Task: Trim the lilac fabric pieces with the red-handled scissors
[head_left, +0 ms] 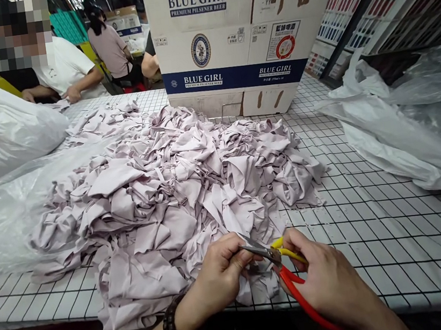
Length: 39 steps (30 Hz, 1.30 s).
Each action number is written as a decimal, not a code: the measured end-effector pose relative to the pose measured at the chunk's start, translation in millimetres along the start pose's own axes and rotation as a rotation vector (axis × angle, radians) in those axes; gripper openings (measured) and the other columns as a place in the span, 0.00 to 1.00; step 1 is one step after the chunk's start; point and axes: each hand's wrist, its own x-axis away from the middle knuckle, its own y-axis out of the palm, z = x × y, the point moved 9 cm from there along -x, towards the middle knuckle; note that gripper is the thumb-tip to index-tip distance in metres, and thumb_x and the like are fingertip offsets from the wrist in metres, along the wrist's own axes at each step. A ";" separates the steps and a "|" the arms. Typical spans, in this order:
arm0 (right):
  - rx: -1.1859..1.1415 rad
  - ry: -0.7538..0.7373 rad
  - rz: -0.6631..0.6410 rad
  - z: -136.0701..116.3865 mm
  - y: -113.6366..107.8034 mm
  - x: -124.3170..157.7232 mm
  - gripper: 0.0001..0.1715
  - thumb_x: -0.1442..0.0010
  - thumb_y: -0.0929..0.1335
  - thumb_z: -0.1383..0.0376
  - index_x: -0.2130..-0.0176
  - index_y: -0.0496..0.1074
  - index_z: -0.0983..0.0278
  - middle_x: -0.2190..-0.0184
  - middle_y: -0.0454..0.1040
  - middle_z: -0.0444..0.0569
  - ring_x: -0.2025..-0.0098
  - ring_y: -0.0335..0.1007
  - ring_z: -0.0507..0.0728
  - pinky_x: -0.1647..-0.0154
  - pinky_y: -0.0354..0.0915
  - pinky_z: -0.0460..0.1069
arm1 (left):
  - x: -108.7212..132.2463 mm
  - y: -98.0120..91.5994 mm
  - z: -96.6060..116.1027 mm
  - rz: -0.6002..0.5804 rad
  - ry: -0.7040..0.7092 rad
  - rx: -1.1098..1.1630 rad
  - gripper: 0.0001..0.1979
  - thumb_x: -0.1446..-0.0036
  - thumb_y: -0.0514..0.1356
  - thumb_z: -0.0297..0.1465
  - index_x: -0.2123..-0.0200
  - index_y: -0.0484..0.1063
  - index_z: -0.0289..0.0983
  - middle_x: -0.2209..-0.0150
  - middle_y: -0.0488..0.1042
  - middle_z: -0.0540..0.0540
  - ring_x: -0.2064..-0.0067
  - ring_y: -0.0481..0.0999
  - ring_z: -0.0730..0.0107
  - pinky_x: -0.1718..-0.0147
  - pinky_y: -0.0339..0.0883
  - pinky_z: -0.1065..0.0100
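My right hand [328,275] grips a pair of scissors [310,310] with one red and one yellow handle. The blades point left and look slightly parted, their tips at the fingers of my left hand [222,273]. That hand is pinched closed, with pale pink fabric just beneath and behind it. Whether a piece of this cloth sits between its fingertips is hard to see. A large heap of pale pink fabric pieces [159,194] spreads over the table in front of both hands, some hanging over the near edge.
A white and blue beer carton [204,42] stands behind the heap on the grid-patterned table [375,231]. Plastic bags [0,129] lie at the left, and a white bag [395,131] at the right. Across the table a person in a white shirt [69,66] handles fabric; another sits farther back.
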 end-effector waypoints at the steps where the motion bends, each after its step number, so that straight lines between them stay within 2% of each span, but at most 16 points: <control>1: 0.032 -0.012 0.011 -1.3 -1.4 0.7 0.11 0.53 0.64 0.64 0.72 0.53 0.57 0.84 0.54 0.34 0.82 0.54 0.52 0.79 0.49 0.46 | -0.5 0.1 1.8 -0.001 0.008 -0.011 0.14 0.36 0.54 0.32 0.70 0.76 0.33 0.74 0.69 0.47 0.72 0.69 0.73 0.71 0.61 0.73; 7: 0.121 -0.084 0.083 -7.0 -6.4 2.3 0.12 0.53 0.63 0.64 0.72 0.51 0.57 0.85 0.56 0.34 0.84 0.54 0.51 0.79 0.50 0.46 | -2.3 0.5 7.0 -0.006 0.038 -0.088 0.11 0.40 0.55 0.24 0.73 0.73 0.34 0.76 0.68 0.49 0.72 0.68 0.73 0.71 0.59 0.74; 16: 0.169 -0.102 0.119 -5.3 -7.9 3.5 0.15 0.52 0.63 0.63 0.73 0.48 0.57 0.86 0.51 0.33 0.86 0.51 0.51 0.80 0.48 0.46 | -0.8 -0.2 6.4 -0.013 0.061 -0.097 0.11 0.39 0.55 0.24 0.72 0.75 0.34 0.76 0.69 0.49 0.71 0.68 0.73 0.70 0.60 0.75; 32: 0.130 -0.166 0.124 -2.2 -2.5 1.3 0.17 0.53 0.66 0.64 0.74 0.48 0.57 0.86 0.50 0.32 0.86 0.49 0.50 0.83 0.47 0.45 | 0.5 0.7 0.3 -0.021 -0.012 0.009 0.13 0.38 0.54 0.28 0.71 0.77 0.32 0.74 0.69 0.46 0.73 0.69 0.72 0.73 0.64 0.73; 36: 0.076 -0.150 0.126 3.3 1.7 1.0 0.19 0.53 0.67 0.64 0.74 0.48 0.57 0.86 0.50 0.32 0.86 0.46 0.49 0.82 0.46 0.45 | 1.0 1.3 -0.5 -0.031 -0.027 0.008 0.14 0.37 0.54 0.30 0.70 0.78 0.31 0.74 0.69 0.46 0.73 0.69 0.72 0.73 0.64 0.73; 39: -0.139 -0.037 0.059 19.4 11.0 -2.6 0.22 0.54 0.70 0.62 0.75 0.50 0.57 0.85 0.52 0.33 0.84 0.48 0.49 0.82 0.47 0.45 | 0.9 -0.2 -0.4 -0.021 -0.038 0.007 0.16 0.37 0.55 0.32 0.70 0.78 0.31 0.74 0.68 0.46 0.73 0.69 0.72 0.73 0.64 0.72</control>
